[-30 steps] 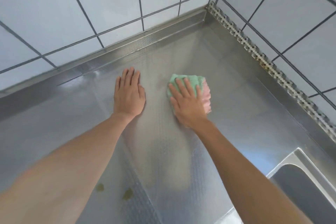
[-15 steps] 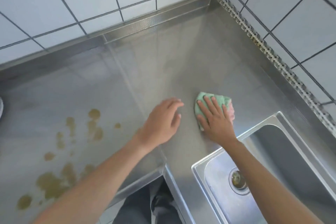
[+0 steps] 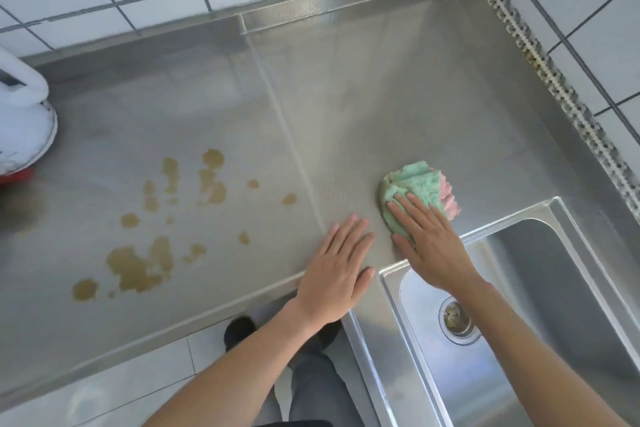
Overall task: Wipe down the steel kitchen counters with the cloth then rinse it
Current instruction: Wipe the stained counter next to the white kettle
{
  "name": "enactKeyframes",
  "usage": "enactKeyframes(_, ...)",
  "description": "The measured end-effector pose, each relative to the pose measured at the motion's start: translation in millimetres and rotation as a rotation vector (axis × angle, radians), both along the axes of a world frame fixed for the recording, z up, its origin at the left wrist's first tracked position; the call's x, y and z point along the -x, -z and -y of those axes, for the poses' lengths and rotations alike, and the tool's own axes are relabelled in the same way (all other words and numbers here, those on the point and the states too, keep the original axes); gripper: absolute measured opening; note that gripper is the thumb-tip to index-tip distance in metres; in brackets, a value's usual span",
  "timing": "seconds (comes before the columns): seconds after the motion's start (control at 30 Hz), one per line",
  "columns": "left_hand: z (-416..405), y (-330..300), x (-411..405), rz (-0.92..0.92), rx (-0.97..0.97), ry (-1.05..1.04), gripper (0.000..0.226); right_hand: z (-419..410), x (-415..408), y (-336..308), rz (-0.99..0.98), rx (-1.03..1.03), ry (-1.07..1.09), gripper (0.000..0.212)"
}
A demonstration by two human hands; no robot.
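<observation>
A bunched green and pink cloth (image 3: 417, 184) lies on the steel counter (image 3: 398, 87) just behind the sink's near-left corner. My right hand (image 3: 429, 243) presses flat on the cloth's near part, fingers spread over it. Beside it, my left hand (image 3: 337, 270) rests palm down on the bare counter at the front edge, holding nothing. Several brown spill stains (image 3: 149, 253) mark the left counter section.
A steel sink (image 3: 561, 288) with a drain (image 3: 457, 317) sits at the lower right. A white container (image 3: 20, 114) stands at the far left edge. White tiled walls meet in the back right corner. My legs and shoes show below the counter's front edge.
Both hands and the cloth slid back from the far corner towards the front edge by the sink. The view pulled back, so the brown stains, sink and floor came into sight.
</observation>
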State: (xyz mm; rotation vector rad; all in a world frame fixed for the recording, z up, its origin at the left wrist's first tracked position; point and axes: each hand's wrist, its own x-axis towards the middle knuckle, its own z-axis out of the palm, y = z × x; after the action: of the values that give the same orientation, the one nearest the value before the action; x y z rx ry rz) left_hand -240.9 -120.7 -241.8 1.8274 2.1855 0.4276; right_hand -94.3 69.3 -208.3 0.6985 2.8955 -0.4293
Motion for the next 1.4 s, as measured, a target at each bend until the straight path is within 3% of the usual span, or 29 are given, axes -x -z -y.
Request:
enactKeyframes(0.1,2,-8,7,0.044,0.009,0.036,0.058,-31,28,2,0.036,-0.046,0.161,0.064)
enactKeyframes(0.27,47,-21,28,0.115,-0.016,0.013,0.046,-31,88,11,-0.07,0.039,0.394,0.056)
enactKeyframes(0.43,131,-17,49,0.082,-0.05,-0.042,0.041,72,135,8,-0.156,0.104,0.22,0.047)
enactKeyframes(0.53,166,-14,66,0.069,-0.055,-0.047,0.045,141,108,6,-0.121,0.081,0.061,0.05)
enactKeyframes(0.63,193,-11,82,-0.007,0.003,0.01,0.054,151,65,1,-0.022,0.084,-0.041,0.055)
enactKeyframes(0.73,207,-10,96,-0.036,0.012,0.087,0.062,128,72,-1,0.007,0.14,0.126,0.058)
enactKeyframes(0.83,209,-13,103,-0.055,-0.001,0.116,0.063,118,130,-2,-0.01,0.15,0.394,0.054)
enactKeyframes(0.9,217,-11,106,-0.052,-0.007,0.096,0.061,127,171,-3,0.007,0.135,0.45,0.054)
enactKeyframes(1.03,239,5,118,-0.066,-0.044,0.11,0.061,191,199,-1,0.028,0.112,0.231,0.058)
enactKeyframes(1.2,239,20,113,-0.074,-0.09,0.079,0.062,246,123,-6,0.098,0.074,-0.018,0.056)
enactKeyframes(1.3,240,23,112,-0.086,-0.101,0.08,0.064,214,106,-10,0.134,0.078,0.001,0.055)
enactKeyframes(1.4,241,23,111,-0.086,-0.109,0.079,0.066,171,129,-8,0.119,0.088,0.21,0.055)
